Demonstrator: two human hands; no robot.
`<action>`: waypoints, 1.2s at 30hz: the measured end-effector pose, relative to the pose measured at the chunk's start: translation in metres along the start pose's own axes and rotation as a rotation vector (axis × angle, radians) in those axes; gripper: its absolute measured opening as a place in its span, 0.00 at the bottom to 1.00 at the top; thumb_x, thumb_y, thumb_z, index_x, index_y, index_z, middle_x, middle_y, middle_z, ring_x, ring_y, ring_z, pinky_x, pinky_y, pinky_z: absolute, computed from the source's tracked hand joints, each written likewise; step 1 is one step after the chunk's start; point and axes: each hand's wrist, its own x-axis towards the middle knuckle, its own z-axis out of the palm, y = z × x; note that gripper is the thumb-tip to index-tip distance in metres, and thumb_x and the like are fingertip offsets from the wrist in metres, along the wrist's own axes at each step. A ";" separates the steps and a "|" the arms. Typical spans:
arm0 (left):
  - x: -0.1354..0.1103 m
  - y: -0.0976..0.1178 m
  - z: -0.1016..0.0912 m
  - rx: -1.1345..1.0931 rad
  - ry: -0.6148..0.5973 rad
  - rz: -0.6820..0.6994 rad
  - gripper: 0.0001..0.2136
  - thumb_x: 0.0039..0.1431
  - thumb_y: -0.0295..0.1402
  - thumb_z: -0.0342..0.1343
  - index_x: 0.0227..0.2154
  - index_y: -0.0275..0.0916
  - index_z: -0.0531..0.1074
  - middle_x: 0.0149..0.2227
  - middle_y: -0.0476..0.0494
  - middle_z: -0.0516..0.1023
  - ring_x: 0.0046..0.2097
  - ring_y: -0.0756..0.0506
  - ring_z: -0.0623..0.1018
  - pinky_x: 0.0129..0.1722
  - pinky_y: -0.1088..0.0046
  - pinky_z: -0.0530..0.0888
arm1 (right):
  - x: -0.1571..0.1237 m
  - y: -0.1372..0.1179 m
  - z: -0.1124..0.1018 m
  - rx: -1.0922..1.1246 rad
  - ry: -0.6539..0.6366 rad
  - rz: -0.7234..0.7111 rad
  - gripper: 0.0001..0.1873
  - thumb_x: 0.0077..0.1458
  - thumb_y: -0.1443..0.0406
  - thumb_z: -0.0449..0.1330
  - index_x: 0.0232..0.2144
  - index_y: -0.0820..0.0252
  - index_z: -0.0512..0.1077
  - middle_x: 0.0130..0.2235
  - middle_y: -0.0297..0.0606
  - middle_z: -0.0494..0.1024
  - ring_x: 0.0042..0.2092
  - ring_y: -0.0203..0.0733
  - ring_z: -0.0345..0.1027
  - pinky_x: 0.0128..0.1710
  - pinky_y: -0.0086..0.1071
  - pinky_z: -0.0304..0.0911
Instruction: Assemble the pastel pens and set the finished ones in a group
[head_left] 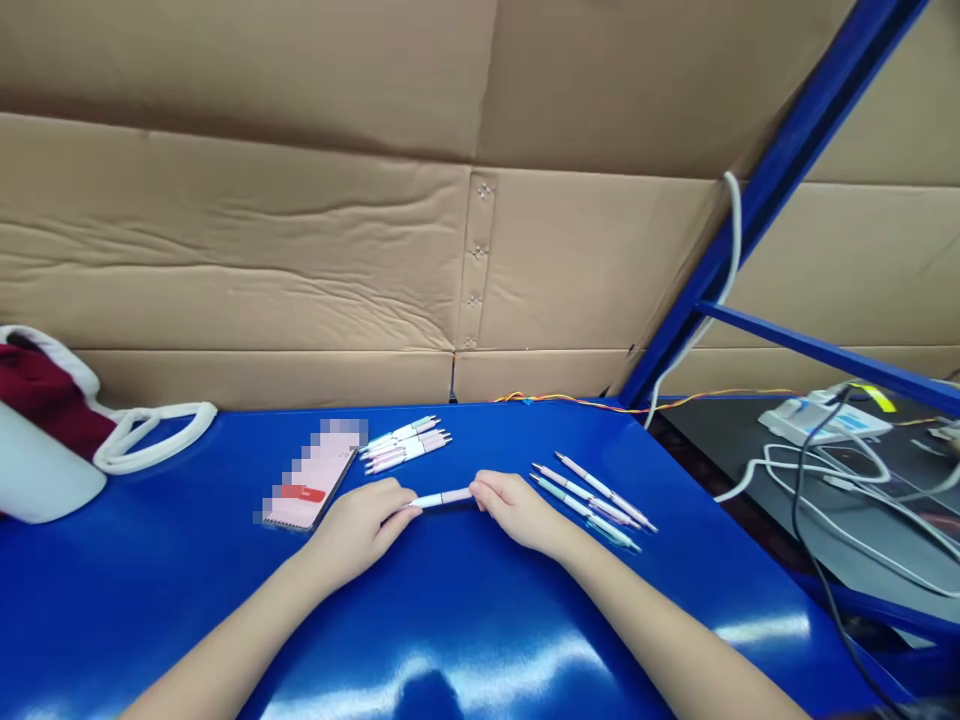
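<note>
The person is gripping a pink-and-white pen [442, 498] with both hands, and it is lying crosswise in front of them, over a blue table [465, 630]. The left hand [356, 530] is closing its fingers around the pen's left end, and the right hand [517, 510] is pinching the right end between its fingertips. Neither hand is clenched into a fist or letting go. Whether the pen is touching the table, I cannot tell.

Everything else is sitting around that pen. Just beyond it and to the left, a small group of pens [405, 445] is lying side by side on the table, their tips pointing right. Farther left of the pen, a spiral notebook [311, 490] is lying at a slant, its cover blurred out. To the right of the pen, a second group of pens [592, 505] is lying fanned out at an angle, close to the right hand.

Well left of the pen, a white tub [37, 465] and a dark red cloth [45, 390] are sitting at the table's edge, with a white rope handle [154, 435] trailing toward the pen. Far beyond the pen, a cardboard wall [262, 230] is rising behind the table. Well right of the pen, a blue metal frame [772, 190] is slanting upward, and a white device [825, 420] is sitting on a dark shelf [862, 540] among tangled cables [847, 490].
</note>
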 end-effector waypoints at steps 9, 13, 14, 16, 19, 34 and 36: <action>-0.009 -0.001 -0.010 -0.137 -0.068 -0.034 0.17 0.66 0.41 0.42 0.36 0.42 0.75 0.31 0.47 0.75 0.34 0.48 0.74 0.33 0.75 0.69 | -0.007 0.000 0.005 -0.069 0.056 -0.187 0.08 0.59 0.65 0.54 0.28 0.60 0.67 0.29 0.33 0.70 0.31 0.35 0.63 0.32 0.27 0.57; -0.009 0.001 -0.006 -0.014 -0.038 -0.055 0.14 0.63 0.42 0.47 0.43 0.43 0.72 0.37 0.47 0.77 0.36 0.46 0.75 0.37 0.72 0.70 | -0.010 -0.007 0.009 -0.058 0.053 -0.152 0.06 0.57 0.66 0.57 0.27 0.59 0.68 0.27 0.32 0.70 0.30 0.34 0.63 0.30 0.26 0.57; -0.009 0.003 -0.004 0.029 -0.018 -0.041 0.15 0.62 0.43 0.49 0.46 0.42 0.70 0.39 0.46 0.77 0.38 0.46 0.75 0.38 0.71 0.70 | -0.010 -0.009 0.011 -0.057 0.058 -0.139 0.08 0.58 0.65 0.56 0.27 0.60 0.68 0.27 0.31 0.70 0.29 0.34 0.63 0.30 0.26 0.57; -0.008 0.007 0.000 0.099 0.011 0.010 0.16 0.62 0.44 0.50 0.48 0.42 0.68 0.40 0.45 0.76 0.39 0.45 0.75 0.39 0.70 0.70 | -0.011 -0.013 0.014 -0.060 0.063 -0.118 0.11 0.60 0.64 0.53 0.26 0.60 0.68 0.26 0.31 0.71 0.29 0.34 0.64 0.30 0.27 0.57; -0.008 0.014 0.005 0.156 0.026 0.084 0.12 0.65 0.40 0.44 0.42 0.42 0.70 0.36 0.46 0.75 0.35 0.47 0.74 0.36 0.73 0.69 | -0.012 -0.016 0.018 -0.062 0.037 -0.108 0.16 0.63 0.63 0.49 0.25 0.60 0.67 0.26 0.32 0.71 0.29 0.34 0.64 0.31 0.27 0.57; -0.012 0.014 0.003 0.107 0.025 0.094 0.14 0.65 0.38 0.43 0.38 0.41 0.75 0.32 0.47 0.76 0.33 0.49 0.74 0.34 0.75 0.69 | -0.018 -0.020 0.018 -0.224 -0.020 -0.170 0.08 0.62 0.65 0.51 0.35 0.59 0.69 0.35 0.37 0.72 0.37 0.38 0.65 0.37 0.31 0.60; -0.012 0.014 0.004 0.103 0.011 0.085 0.15 0.65 0.38 0.43 0.38 0.41 0.75 0.32 0.47 0.76 0.33 0.49 0.74 0.33 0.75 0.69 | -0.018 -0.020 0.019 -0.237 0.005 -0.169 0.05 0.60 0.67 0.53 0.34 0.59 0.69 0.34 0.36 0.72 0.37 0.38 0.65 0.36 0.30 0.60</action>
